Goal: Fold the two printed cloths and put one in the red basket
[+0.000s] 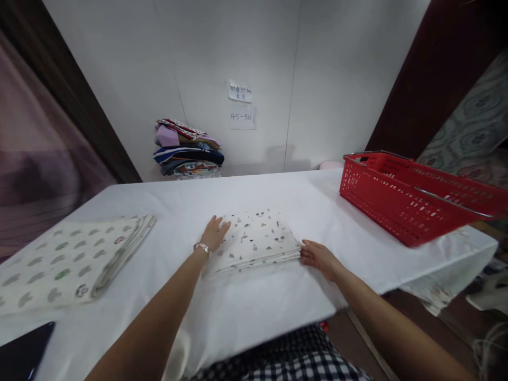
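A folded white cloth (254,238) with small grey and yellowish prints lies flat in several layers on the white-covered table (254,307). My left hand (214,234) rests at its left edge, fingers stretched out and touching the fabric; a bracelet is on that wrist. At the cloth's right front corner is my right hand (318,257), its fingers extended alongside the folded layers. Neither hand is closed around the cloth.
Another folded cloth (67,259) with mushroom-like prints lies on the left. A red basket (405,201) stands at the right. Behind the table is a stack of folded fabrics (188,151). A dark flat object (26,352) lies at the near left corner.
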The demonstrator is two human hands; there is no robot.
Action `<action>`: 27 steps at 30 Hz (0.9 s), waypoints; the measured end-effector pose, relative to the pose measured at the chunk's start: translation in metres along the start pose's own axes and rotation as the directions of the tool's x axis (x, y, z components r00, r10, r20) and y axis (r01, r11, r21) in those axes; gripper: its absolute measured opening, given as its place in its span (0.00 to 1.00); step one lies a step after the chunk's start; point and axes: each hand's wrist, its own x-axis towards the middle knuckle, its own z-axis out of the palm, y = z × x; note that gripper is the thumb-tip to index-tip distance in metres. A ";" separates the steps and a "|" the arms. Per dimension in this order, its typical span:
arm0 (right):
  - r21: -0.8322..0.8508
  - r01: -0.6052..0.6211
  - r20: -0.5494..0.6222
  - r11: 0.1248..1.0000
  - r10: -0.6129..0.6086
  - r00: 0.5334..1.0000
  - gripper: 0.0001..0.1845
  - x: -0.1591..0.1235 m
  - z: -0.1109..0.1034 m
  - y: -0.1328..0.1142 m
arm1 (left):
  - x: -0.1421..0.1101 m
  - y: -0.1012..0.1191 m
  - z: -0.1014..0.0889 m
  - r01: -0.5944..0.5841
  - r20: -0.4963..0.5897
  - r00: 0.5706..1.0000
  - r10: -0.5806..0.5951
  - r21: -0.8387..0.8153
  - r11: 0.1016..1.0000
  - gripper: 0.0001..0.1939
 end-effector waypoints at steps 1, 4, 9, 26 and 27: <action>0.008 -0.013 0.013 1.000 0.013 1.000 0.21 -0.001 -0.001 -0.001 | -0.009 -0.005 0.000 0.020 -0.004 1.000 -0.020 -0.022 1.000 0.30; -0.055 -0.030 -0.002 0.998 0.030 1.000 0.18 0.003 0.001 -0.005 | -0.039 -0.016 0.006 0.065 -0.034 0.997 -0.070 -0.133 0.989 0.30; -0.211 -0.116 0.023 0.971 0.123 0.992 0.19 0.023 0.007 -0.017 | -0.069 -0.019 0.017 0.087 -0.155 0.978 -0.141 -0.312 0.946 0.27; -0.193 -0.192 0.121 0.962 0.217 0.969 0.19 0.028 0.022 -0.034 | -0.067 -0.034 0.029 0.021 -0.217 0.959 -0.181 -0.583 0.812 0.19; -0.178 -0.198 0.128 0.964 0.222 0.967 0.19 0.026 0.022 -0.033 | -0.068 -0.035 0.030 0.012 -0.222 0.959 -0.176 -0.590 0.808 0.18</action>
